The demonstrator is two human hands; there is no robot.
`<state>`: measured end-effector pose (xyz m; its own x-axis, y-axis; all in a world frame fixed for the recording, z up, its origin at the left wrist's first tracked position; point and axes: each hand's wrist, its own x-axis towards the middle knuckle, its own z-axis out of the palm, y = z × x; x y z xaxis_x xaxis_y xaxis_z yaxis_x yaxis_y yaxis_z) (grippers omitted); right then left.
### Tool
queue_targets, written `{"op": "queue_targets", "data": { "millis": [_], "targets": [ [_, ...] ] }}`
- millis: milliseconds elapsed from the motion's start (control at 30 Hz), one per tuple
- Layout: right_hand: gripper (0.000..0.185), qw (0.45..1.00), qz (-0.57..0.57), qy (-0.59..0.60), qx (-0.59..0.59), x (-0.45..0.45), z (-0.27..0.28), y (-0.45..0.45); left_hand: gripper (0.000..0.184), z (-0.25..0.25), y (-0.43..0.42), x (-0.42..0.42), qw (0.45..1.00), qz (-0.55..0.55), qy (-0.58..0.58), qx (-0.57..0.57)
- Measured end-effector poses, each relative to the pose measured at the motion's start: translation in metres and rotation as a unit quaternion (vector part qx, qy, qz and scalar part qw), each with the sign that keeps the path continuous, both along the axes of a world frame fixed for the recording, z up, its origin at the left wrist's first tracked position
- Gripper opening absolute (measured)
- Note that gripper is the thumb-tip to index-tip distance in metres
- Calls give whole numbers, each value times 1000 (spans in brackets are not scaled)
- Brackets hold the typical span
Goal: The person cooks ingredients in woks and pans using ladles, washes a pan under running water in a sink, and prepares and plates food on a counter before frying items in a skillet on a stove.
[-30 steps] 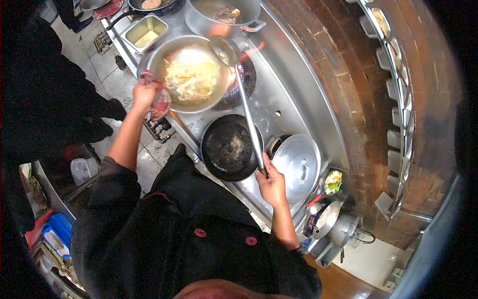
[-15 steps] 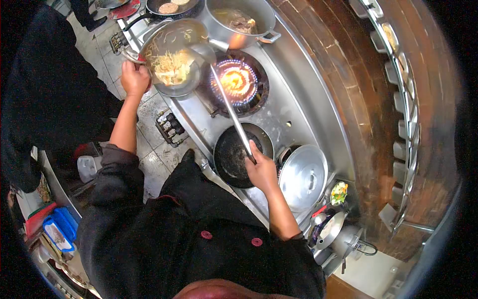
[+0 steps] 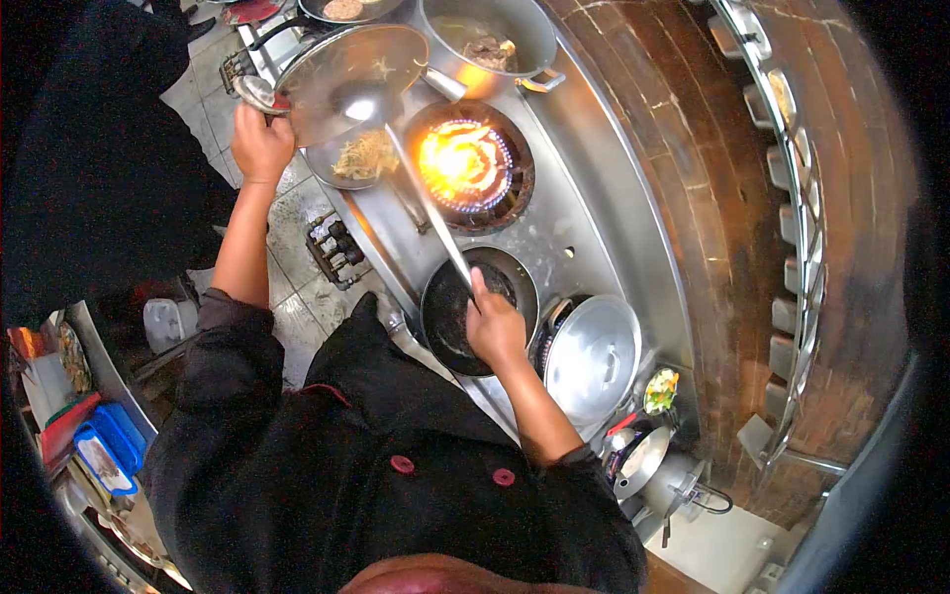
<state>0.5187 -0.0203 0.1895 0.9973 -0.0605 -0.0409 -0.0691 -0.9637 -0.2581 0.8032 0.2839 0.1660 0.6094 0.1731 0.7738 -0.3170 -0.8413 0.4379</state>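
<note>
My left hand (image 3: 262, 146) is closed round the wok's near-left edge, with a bit of red cloth at its fingers. The wok (image 3: 327, 74) is tilted off the burner, with a few strands stuck inside. Under its lower rim, noodles (image 3: 366, 156) lie in a metal dish (image 3: 341, 176), partly hidden by the wok. My right hand (image 3: 495, 325) grips the end of a long-handled ladle (image 3: 430, 213), whose bowl is inside the wok. Beside the wok, the burner (image 3: 465, 166) burns with a bright flame.
A deep pot (image 3: 495, 30) with meat stands behind the burner. A black pan (image 3: 445, 317) lies below my right hand, and a lidded pot (image 3: 594, 358) is right of it. A person in dark clothes (image 3: 109, 188) stands at left. A vegetable bowl (image 3: 660, 390) sits further right.
The wok has moved left off the burner and tipped, and noodles now show in the dish under it. The ladle and my right hand have shifted left. The uncovered flame has grown brighter.
</note>
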Motion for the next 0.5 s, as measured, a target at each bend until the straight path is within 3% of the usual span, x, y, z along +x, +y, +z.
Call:
{"op": "queue_targets", "data": {
  "millis": [100,167,233,267,300,333,367,433,467,500],
  "targets": [
    [52,1000,-13,-4,-19,2,-4,-2,16,10,-5,-5,1000,2,5,3],
    [53,999,40,12,25,-12,3,-11,16,16,-4,-5,1000,6,-2,-2],
    [51,994,71,-4,87,-28,16,-13,17,13,-1,-6,995,51,76,-51],
    [51,949,-24,126,288,-35,26,-10,16,8,2,-7,990,81,98,-60],
    [51,839,-119,244,471,-39,40,-5,16,3,6,-14,990,81,99,-58],
    [51,770,-126,296,550,-33,62,0,16,-3,10,-21,978,67,156,-120],
    [51,769,-125,294,554,-33,62,0,17,-11,15,-30,959,51,212,-181],
    [53,715,-73,334,610,-37,61,3,21,-43,26,-59,928,-22,230,-292],
    [51,675,-74,345,648,-39,60,5,19,-33,22,-84,868,-43,279,-408],
    [51,675,-69,343,650,-40,60,6,18,-52,34,-105,856,-65,301,-415]
  ]
}}
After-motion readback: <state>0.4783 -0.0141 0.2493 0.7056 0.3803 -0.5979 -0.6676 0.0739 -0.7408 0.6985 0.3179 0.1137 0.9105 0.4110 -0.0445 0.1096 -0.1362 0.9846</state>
